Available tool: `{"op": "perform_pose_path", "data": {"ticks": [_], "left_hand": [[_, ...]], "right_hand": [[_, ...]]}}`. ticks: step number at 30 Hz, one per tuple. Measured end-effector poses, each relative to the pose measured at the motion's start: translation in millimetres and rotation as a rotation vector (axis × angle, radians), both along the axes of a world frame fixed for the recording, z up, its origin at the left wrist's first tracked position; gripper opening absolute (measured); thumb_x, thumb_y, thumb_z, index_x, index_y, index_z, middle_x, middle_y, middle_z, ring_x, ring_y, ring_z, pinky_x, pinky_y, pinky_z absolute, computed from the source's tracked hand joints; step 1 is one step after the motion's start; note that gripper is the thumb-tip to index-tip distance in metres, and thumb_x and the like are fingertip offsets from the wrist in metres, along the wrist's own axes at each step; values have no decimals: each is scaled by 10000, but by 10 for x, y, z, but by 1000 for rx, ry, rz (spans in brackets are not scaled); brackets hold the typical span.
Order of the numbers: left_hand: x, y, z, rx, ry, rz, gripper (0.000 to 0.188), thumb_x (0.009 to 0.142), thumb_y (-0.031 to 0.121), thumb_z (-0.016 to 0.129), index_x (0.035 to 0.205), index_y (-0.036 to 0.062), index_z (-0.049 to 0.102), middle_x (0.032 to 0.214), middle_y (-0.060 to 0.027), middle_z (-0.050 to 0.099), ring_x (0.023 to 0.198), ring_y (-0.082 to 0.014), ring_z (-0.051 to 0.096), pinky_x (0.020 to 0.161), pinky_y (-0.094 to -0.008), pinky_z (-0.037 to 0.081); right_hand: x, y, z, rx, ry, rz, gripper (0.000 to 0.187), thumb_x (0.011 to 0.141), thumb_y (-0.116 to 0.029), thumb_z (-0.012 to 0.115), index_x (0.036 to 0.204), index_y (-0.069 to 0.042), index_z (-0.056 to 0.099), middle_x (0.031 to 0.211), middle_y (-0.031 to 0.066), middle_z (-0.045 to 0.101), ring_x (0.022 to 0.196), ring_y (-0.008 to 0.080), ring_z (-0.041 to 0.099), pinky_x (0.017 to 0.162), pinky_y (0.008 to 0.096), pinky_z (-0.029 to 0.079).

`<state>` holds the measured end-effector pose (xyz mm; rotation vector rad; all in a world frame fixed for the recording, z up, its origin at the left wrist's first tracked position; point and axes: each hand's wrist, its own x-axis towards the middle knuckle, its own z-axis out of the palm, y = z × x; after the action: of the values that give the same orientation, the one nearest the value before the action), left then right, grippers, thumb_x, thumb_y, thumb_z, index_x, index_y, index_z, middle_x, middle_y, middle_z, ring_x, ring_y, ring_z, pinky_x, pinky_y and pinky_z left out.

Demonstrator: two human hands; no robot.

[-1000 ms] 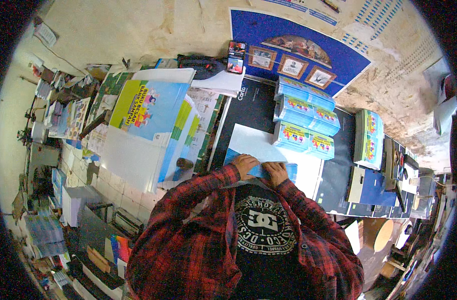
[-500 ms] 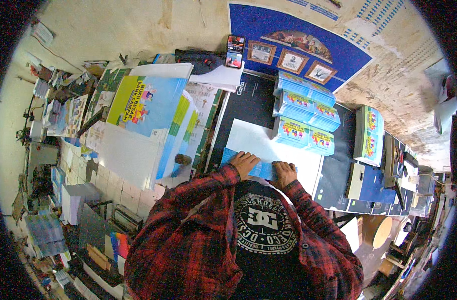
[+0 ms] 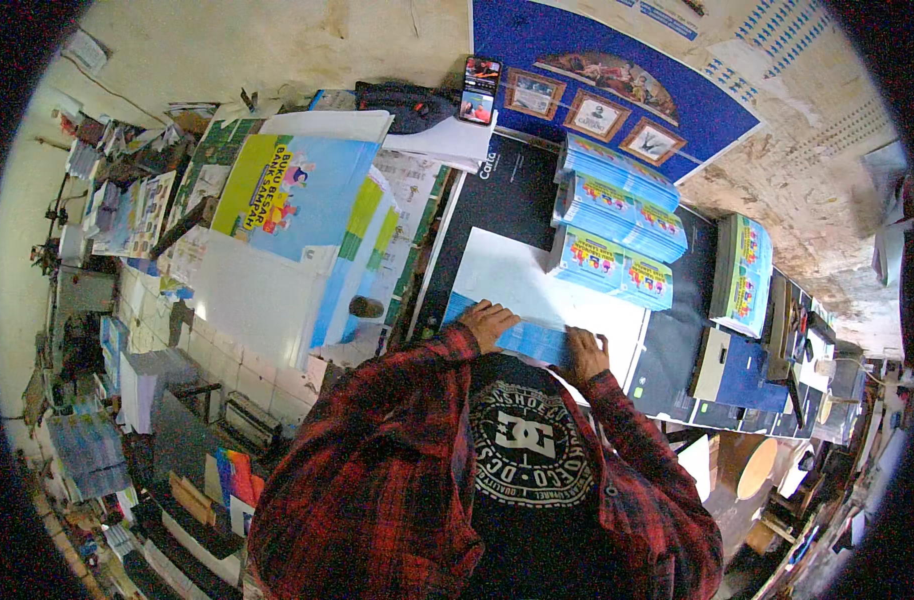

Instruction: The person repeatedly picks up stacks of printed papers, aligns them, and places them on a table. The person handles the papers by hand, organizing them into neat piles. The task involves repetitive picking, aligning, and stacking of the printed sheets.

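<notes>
A thin blue printed booklet lies in front of me along the near edge of a white sheet. My left hand is at the booklet's left end, its fingers bent over the far edge and holding it. At the right end is my right hand, bent, with the fingers somewhat apart and touching the booklet's end. Beyond the white sheet stand several stacks of small blue and yellow-green booklets. My body partly hides the booklet's near side.
Another booklet stack stands farther right on the black tabletop, near a dark blue box-like item. Large printed covers and a roll of brown tape lie left. A phone leans at the wall.
My right hand has slid a little to the right along the booklet, and its fingers have spread. The left hand stays at the left end. The whole view has shifted slightly.
</notes>
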<state>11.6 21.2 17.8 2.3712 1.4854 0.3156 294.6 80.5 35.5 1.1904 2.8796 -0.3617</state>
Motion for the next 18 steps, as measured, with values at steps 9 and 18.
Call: {"op": "perform_pose_path", "data": {"ticks": [9, 18], "left_hand": [[4, 20, 53, -59, 54, -26, 658, 648, 338, 777, 1204, 122, 498, 1133, -50, 551, 1106, -217, 502, 966, -375, 350], [25, 13, 7, -43, 26, -14, 679, 638, 341, 781, 1213, 119, 498, 1143, -49, 553, 1103, -214, 501, 958, -373, 358]], "right_hand": [[359, 21, -297, -11, 35, -32, 700, 609, -410, 758, 1196, -108, 524, 1148, 87, 580, 1102, 229, 530, 973, 480, 297], [474, 93, -213, -67, 150, 5, 664, 597, -368, 797, 1161, -108, 561, 1127, 108, 606, 1122, 288, 521, 942, 484, 349]]}}
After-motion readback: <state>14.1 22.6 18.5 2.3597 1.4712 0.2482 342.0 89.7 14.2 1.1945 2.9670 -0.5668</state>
